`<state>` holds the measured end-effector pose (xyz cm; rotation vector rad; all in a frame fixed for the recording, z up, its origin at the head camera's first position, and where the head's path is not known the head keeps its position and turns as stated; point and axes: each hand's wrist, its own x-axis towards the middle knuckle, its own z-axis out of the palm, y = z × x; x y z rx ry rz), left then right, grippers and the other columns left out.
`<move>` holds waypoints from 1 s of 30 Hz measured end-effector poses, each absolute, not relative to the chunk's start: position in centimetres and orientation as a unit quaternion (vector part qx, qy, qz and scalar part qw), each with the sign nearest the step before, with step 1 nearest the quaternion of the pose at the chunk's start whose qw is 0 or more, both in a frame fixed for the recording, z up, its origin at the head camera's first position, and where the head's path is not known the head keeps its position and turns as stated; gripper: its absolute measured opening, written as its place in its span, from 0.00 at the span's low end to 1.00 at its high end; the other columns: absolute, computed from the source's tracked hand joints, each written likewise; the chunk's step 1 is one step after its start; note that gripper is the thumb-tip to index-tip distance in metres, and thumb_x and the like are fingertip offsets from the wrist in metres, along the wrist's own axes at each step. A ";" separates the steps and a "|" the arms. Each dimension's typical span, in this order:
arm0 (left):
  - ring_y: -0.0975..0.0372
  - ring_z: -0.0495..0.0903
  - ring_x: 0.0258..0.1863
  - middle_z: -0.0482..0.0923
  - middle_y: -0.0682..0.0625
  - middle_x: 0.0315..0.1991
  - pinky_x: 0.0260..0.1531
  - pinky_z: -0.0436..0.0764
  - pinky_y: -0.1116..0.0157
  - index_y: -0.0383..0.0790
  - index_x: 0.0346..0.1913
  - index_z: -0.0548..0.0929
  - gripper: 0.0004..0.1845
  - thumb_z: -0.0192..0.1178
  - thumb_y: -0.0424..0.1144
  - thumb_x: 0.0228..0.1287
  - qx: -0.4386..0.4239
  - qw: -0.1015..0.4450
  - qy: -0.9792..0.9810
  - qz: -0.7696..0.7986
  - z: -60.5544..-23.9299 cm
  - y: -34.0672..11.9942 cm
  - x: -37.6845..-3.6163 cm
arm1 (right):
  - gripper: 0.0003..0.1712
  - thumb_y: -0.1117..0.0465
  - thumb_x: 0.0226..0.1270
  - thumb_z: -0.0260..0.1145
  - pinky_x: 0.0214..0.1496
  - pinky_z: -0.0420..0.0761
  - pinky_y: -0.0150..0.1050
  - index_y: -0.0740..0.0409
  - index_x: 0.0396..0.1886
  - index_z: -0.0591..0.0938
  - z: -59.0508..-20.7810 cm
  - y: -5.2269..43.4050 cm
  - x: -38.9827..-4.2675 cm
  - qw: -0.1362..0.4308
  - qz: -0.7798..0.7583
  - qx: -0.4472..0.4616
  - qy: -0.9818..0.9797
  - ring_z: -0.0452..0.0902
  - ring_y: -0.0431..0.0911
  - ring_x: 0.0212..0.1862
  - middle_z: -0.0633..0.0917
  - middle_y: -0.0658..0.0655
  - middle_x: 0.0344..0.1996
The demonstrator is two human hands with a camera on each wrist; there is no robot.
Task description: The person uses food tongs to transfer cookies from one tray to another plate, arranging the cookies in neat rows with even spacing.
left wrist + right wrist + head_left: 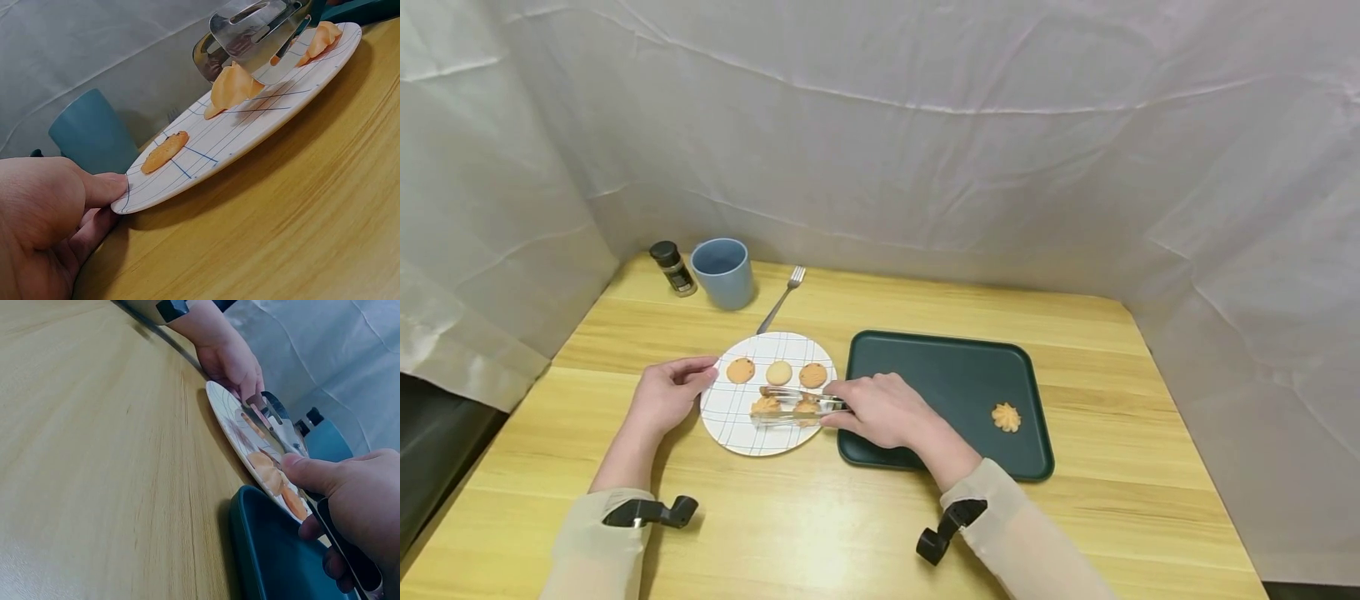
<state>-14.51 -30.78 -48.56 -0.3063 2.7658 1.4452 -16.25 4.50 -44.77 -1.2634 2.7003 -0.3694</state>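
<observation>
My left hand (pixel 662 396) pinches the left rim of a white plate (pixel 722 425) with blue grid lines, thumb on top. Metal tongs (pixel 831 403) are gripped in my right hand (pixel 886 410), and their arms reach over the plate from the right. Round cookies (pixel 778 372) lie in a row on the plate's far half. Nearer me are two flower-shaped cookies; the left one (pixel 232 87) sits at the tongs' tips, and the tongs partly cover the right one (pixel 321 42). Another flower-shaped cookie (pixel 1006 417) lies on the dark green tray (pixel 947 367).
Behind the plate a fork (pixel 781 298) lies on the wooden table (pixel 1120 433). A blue cup (pixel 724 275) and a black-capped spice jar (pixel 673 268) stand at the back left. Pale curtains (pixel 895 167) hang around the table's back and sides.
</observation>
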 end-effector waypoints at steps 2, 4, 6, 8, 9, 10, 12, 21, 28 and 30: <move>0.52 0.80 0.54 0.85 0.37 0.58 0.48 0.76 0.66 0.36 0.65 0.85 0.22 0.62 0.47 0.80 -0.097 0.003 0.882 0.461 -48.6 -30.8 -14.5 | 0.28 0.35 0.83 0.55 0.36 0.78 0.38 0.45 0.67 0.82 -44.8 4.5 -16.3 0.070 -0.122 -0.418 0.897 0.81 0.37 0.38 0.88 0.43 0.52; 0.52 0.80 0.54 0.85 0.37 0.58 0.48 0.76 0.66 0.36 0.65 0.85 0.22 0.62 0.47 0.80 -0.097 0.003 0.882 0.460 -48.6 -30.8 -14.5 | 0.27 0.35 0.82 0.56 0.35 0.77 0.38 0.45 0.66 0.82 -44.8 4.5 -16.3 0.067 -0.122 -0.418 0.898 0.80 0.37 0.36 0.88 0.43 0.51; 0.52 0.80 0.54 0.85 0.38 0.58 0.49 0.76 0.66 0.36 0.65 0.85 0.22 0.62 0.47 0.80 -0.098 0.004 0.882 0.461 -48.6 -30.8 -14.5 | 0.27 0.35 0.81 0.57 0.33 0.77 0.38 0.46 0.65 0.82 -44.8 4.5 -16.3 0.061 -0.122 -0.420 0.897 0.79 0.37 0.35 0.87 0.42 0.50; 0.52 0.80 0.54 0.85 0.38 0.58 0.48 0.76 0.66 0.36 0.66 0.84 0.22 0.62 0.47 0.80 -0.099 0.004 0.882 0.461 -48.7 -30.8 -14.6 | 0.27 0.35 0.81 0.58 0.32 0.76 0.38 0.46 0.64 0.82 -44.7 4.5 -16.3 0.056 -0.123 -0.421 0.897 0.78 0.37 0.33 0.87 0.42 0.49; 0.52 0.80 0.54 0.85 0.38 0.58 0.49 0.76 0.66 0.36 0.66 0.84 0.22 0.62 0.47 0.80 -0.099 0.005 0.882 0.461 -48.7 -30.8 -14.6 | 0.26 0.36 0.81 0.59 0.32 0.75 0.38 0.46 0.64 0.82 -44.7 4.5 -16.3 0.054 -0.123 -0.421 0.897 0.78 0.37 0.33 0.87 0.43 0.49; 0.52 0.80 0.54 0.85 0.38 0.58 0.48 0.76 0.66 0.36 0.66 0.84 0.22 0.62 0.48 0.80 -0.099 0.005 0.882 0.461 -48.7 -30.8 -14.6 | 0.26 0.36 0.81 0.59 0.31 0.75 0.38 0.46 0.64 0.82 -44.6 4.5 -16.3 0.053 -0.125 -0.421 0.897 0.77 0.37 0.32 0.87 0.43 0.49; 0.52 0.80 0.54 0.85 0.38 0.58 0.49 0.76 0.66 0.36 0.66 0.84 0.23 0.62 0.48 0.80 -0.099 0.006 0.882 0.461 -48.7 -30.8 -14.6 | 0.26 0.36 0.81 0.60 0.30 0.75 0.38 0.46 0.64 0.82 -44.5 4.6 -16.3 0.052 -0.126 -0.420 0.897 0.77 0.37 0.31 0.87 0.43 0.48; 0.52 0.80 0.54 0.85 0.38 0.58 0.47 0.76 0.68 0.36 0.65 0.85 0.22 0.62 0.48 0.80 -0.097 0.002 0.883 0.460 -48.6 -30.7 -14.6 | 0.29 0.35 0.81 0.59 0.29 0.75 0.36 0.48 0.68 0.82 -43.5 5.9 -15.8 0.053 -0.134 -0.404 0.903 0.79 0.37 0.30 0.88 0.46 0.54; 0.51 0.79 0.56 0.85 0.38 0.59 0.50 0.75 0.64 0.37 0.66 0.84 0.24 0.62 0.50 0.80 -0.104 0.009 0.884 0.455 -48.6 -30.7 -14.6 | 0.31 0.36 0.79 0.61 0.23 0.72 0.37 0.51 0.69 0.81 -42.3 7.6 -15.4 0.054 -0.163 -0.388 0.906 0.74 0.35 0.22 0.90 0.46 0.41; 0.52 0.79 0.56 0.85 0.38 0.59 0.50 0.75 0.64 0.36 0.66 0.84 0.24 0.62 0.50 0.80 -0.105 0.010 0.884 0.456 -48.7 -30.7 -14.7 | 0.32 0.35 0.79 0.61 0.22 0.72 0.36 0.51 0.69 0.81 -42.1 8.3 -15.4 0.050 -0.161 -0.381 0.909 0.73 0.33 0.21 0.87 0.43 0.34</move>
